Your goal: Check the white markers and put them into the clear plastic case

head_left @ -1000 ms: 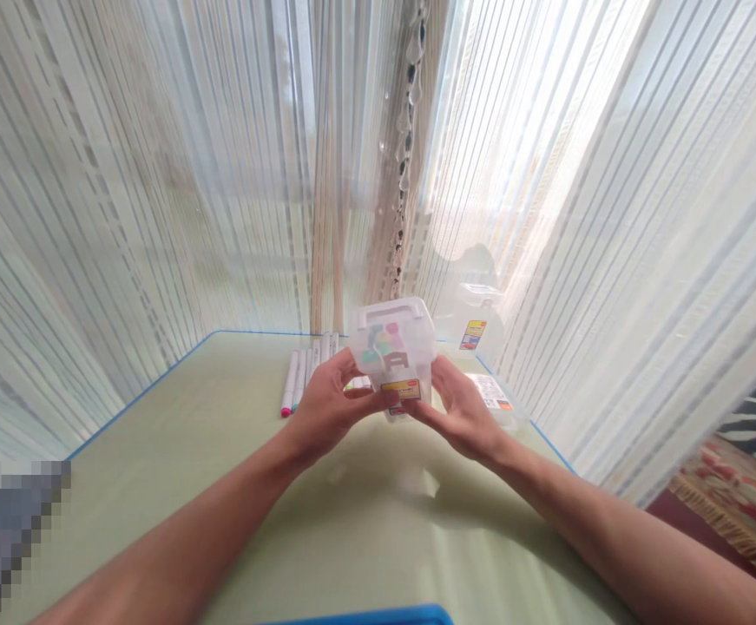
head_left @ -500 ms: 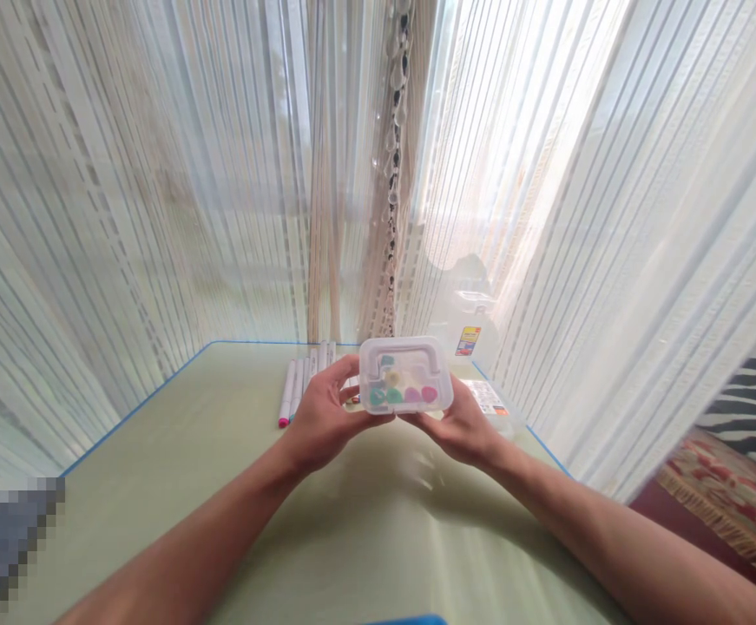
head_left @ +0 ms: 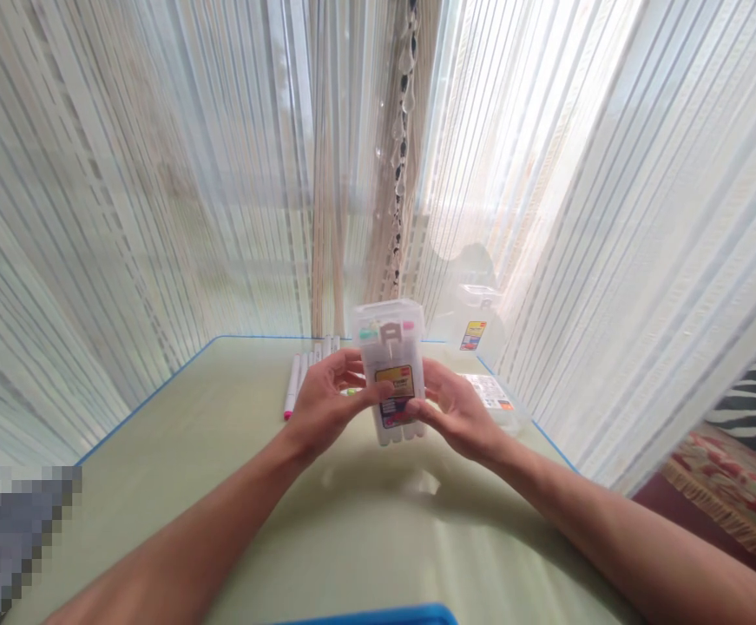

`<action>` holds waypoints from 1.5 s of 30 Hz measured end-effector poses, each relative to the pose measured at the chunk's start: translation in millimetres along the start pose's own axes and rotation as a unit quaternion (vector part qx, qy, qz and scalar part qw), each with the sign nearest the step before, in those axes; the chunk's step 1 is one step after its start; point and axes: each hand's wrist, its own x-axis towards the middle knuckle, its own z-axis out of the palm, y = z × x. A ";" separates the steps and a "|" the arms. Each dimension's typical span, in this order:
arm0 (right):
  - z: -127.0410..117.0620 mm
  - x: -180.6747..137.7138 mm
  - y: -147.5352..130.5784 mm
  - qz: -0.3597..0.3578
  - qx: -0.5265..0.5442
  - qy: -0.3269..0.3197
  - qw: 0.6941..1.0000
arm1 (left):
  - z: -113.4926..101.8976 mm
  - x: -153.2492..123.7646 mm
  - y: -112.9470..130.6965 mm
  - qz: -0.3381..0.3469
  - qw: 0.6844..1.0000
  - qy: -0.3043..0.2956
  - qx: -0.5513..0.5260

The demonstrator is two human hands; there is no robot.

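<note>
A clear plastic marker case (head_left: pixel 392 356) is held up over the table, nearly upright, its yellow and dark label and top latch facing me. Green and pink marker ends show through its upper part. My left hand (head_left: pixel 325 395) grips the case from the left, thumb across the label. From the right, my right hand (head_left: pixel 459 408) closes on it, thumb at the label's lower right edge; its other fingers are partly behind the case. Several white markers (head_left: pixel 296 382), one with a pink end, lie on the table just beyond my left hand.
A second clear case (head_left: pixel 485 321) with a yellow label stands open at the back right, its printed part (head_left: pixel 491 392) on the table. String curtains (head_left: pixel 253 174) hang behind the blue-edged green table (head_left: pixel 175 434). Something blue (head_left: pixel 378 615) lies at the near edge.
The marker case has tilted upright: its end with the coloured marker tips faced me before, and now its labelled front does. Both thumbs have shifted onto the front.
</note>
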 end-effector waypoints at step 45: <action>-4.7 16.1 -17.2 0.002 0.053 -0.007 0.999 | -5.2 13.1 29.8 0.021 0.994 -0.049 0.095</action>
